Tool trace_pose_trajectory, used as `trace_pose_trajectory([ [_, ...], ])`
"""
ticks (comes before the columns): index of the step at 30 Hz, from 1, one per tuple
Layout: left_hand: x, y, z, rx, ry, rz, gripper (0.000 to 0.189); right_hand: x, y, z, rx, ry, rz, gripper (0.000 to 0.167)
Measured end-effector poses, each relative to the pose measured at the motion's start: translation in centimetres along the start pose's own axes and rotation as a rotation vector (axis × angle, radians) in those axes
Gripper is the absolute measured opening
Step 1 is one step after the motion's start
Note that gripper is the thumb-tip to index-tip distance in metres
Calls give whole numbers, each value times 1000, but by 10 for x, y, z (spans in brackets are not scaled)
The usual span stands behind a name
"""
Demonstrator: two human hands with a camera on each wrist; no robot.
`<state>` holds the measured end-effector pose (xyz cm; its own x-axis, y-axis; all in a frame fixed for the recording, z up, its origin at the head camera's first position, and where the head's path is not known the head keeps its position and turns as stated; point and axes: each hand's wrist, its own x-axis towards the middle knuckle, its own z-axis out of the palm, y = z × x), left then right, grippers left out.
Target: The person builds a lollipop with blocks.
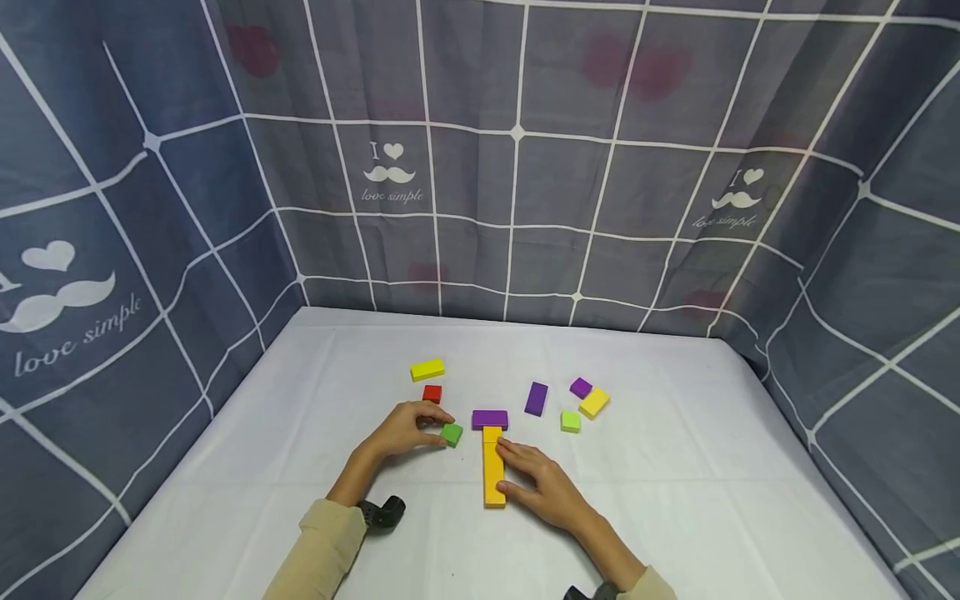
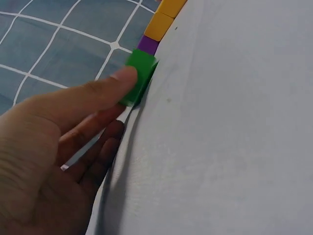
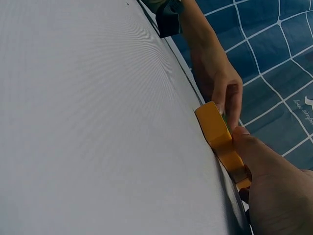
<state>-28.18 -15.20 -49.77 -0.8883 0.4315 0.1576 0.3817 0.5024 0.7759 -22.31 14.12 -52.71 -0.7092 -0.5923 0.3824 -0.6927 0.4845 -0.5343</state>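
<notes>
A long yellow block lies on the white tablecloth with a purple block across its far end, forming a T. My right hand rests against the yellow block's right side, fingers fairly straight; in the right wrist view the thumb of that right hand touches the yellow block. My left hand pinches a small green cube just left of the purple block. The left wrist view shows the left hand's thumb on the green cube, with the purple block behind it.
Loose blocks lie beyond: a yellow block and red cube at left; a purple block, small purple piece, yellow block and light green cube at right. Grey checked curtains wall three sides.
</notes>
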Motion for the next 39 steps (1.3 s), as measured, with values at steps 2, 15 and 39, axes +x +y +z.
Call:
trace_pose_trajectory([
  [2, 4, 2, 1, -8, 50, 3, 33, 0, -1, 0, 2, -3, 4, 58],
  [15, 63, 30, 30, -17, 274, -41, 32, -1, -1, 0, 7, -3, 7, 58],
  [39, 70, 24, 31, 80, 38, -48, 29, 0, -1, -1, -3, 1, 16, 57],
])
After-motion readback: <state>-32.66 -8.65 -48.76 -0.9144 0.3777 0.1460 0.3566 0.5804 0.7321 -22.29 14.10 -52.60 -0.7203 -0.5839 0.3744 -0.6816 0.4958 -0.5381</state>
